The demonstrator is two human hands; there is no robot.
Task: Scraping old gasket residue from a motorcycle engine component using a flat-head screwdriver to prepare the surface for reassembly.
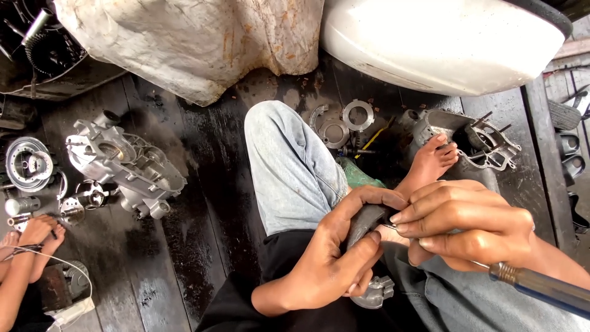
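Far left of the floor: another person's foot rests on the dark wooden floor by its left edge, beside a round metal drum part and small loose fittings.
Left of my knee: a silver engine crankcase lies on the boards, well apart from my hands.
Top edge: a stained cloth sack, and to its right a white curved body panel.
Centre: my knee in pale jeans; beyond it, flat ring gaskets on the boards.
Left hand: fingers wrapped closed around a curved grey metal part, held over my lap, its lugged lower end showing below my palm.
Right hand: pinched tight on a screwdriver, blue handle trailing toward the lower right corner, fingertips meeting the part's upper end.
Right of the floor: my bare foot braces against a grey engine casing.
Step in hand: I judge I am working the tip into the held part; the tip itself is hidden under my fingers.
Next move: it calls for a steady grip from the left hand and controlled pressure along the shaft, so the tip does not slip toward my thumb.
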